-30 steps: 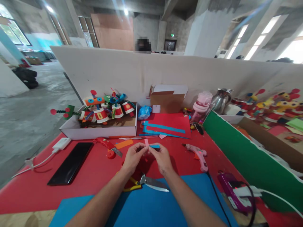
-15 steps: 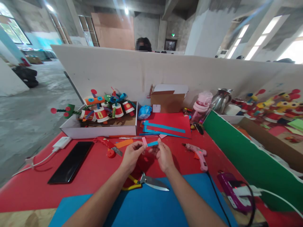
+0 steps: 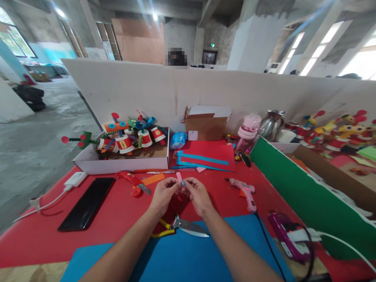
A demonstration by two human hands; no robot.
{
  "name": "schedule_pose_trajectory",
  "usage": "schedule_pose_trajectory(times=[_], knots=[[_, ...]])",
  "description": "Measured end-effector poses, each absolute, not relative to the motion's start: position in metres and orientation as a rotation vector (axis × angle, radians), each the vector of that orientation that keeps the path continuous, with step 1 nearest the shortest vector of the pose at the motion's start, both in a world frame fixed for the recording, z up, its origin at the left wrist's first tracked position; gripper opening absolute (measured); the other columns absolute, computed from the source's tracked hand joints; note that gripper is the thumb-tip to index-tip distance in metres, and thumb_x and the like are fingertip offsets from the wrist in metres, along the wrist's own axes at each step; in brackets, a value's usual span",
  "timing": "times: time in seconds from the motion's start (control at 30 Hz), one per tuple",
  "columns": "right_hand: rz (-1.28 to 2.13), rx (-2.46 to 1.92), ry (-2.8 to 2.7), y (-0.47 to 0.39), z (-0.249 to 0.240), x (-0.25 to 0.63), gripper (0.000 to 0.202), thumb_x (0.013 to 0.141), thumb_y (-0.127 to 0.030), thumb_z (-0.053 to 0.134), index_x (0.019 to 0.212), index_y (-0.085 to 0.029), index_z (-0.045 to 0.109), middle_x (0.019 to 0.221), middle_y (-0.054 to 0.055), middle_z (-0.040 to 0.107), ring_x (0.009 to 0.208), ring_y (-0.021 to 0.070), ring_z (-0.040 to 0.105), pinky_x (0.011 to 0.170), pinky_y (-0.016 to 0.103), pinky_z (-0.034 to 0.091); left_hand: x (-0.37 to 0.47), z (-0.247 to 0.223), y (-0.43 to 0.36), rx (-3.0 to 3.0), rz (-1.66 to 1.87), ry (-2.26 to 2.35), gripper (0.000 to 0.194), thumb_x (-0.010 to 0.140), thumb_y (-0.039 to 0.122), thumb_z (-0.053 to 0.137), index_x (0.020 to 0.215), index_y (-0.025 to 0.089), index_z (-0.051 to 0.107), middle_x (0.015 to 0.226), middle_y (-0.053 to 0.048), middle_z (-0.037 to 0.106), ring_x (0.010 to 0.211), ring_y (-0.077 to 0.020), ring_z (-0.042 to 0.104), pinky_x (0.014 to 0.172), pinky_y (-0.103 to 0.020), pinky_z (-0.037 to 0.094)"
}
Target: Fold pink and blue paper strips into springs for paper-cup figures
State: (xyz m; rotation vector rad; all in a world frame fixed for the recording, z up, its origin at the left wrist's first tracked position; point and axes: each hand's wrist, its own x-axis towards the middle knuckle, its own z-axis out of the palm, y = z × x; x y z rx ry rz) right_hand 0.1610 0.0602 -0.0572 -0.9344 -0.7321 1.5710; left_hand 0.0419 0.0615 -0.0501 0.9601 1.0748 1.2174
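Note:
My left hand [image 3: 165,192] pinches a short pink paper strip [image 3: 179,177], its top end sticking up above the fingertips. Against it my right hand [image 3: 197,194] is closed on a small blue paper strip [image 3: 183,183], of which only a bit shows between the fingers. The fingertips of both hands meet, so how the two strips join is hidden. Below my wrists lie scissors with yellow handles [image 3: 188,226], blades toward the right, on a blue sheet [image 3: 176,258]. A pink glue gun [image 3: 246,191] rests to the right of my right hand.
At the left are a black phone [image 3: 86,204] and a red utility knife [image 3: 136,187]. Behind stands a white box [image 3: 126,166] of paper-cup figures. Red sheets with blue strips [image 3: 202,156] lie ahead. A green-sided box [image 3: 293,192] and a purple power bank [image 3: 289,235] are at the right.
My right hand has moved left to meet my left hand. The blue strip, stretched out between the hands before, is now bent or wrapped in close at the pink strip and mostly covered.

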Motion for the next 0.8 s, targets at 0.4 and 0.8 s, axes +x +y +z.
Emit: schedule_pose_trajectory(times=[0.4, 0.8], knots=[[1.401, -1.068, -0.885, 0.0600, -0.0604, 0.1611, 0.025, 0.061, -0.038, 0.075, 0.075, -0.019, 0.067, 0.064, -0.001, 0.064, 0.060, 0.0132, 0.056, 0.060, 0.025, 0.046, 0.0394, -0.0522, 0.0618, 1.049, 1.212, 1.138, 0.028, 0.057, 0.039, 0.076, 0.066, 0.015, 0.065, 0.058, 0.001, 0.061, 0.054, -0.0108, 0.052, 0.053, -0.022, 0.042], [1.261, -1.131, -0.971, 0.0621, -0.0611, 0.1655, 0.022, 0.064, -0.038, 0.071, 0.077, -0.020, 0.068, 0.068, 0.001, 0.067, 0.066, 0.0175, 0.062, 0.066, 0.029, 0.050, 0.0389, -0.0568, 0.0613, 1.020, 1.180, 1.063, 0.027, 0.064, 0.040, 0.071, 0.074, 0.015, 0.067, 0.067, -0.003, 0.066, 0.062, -0.0142, 0.056, 0.061, -0.025, 0.046]])
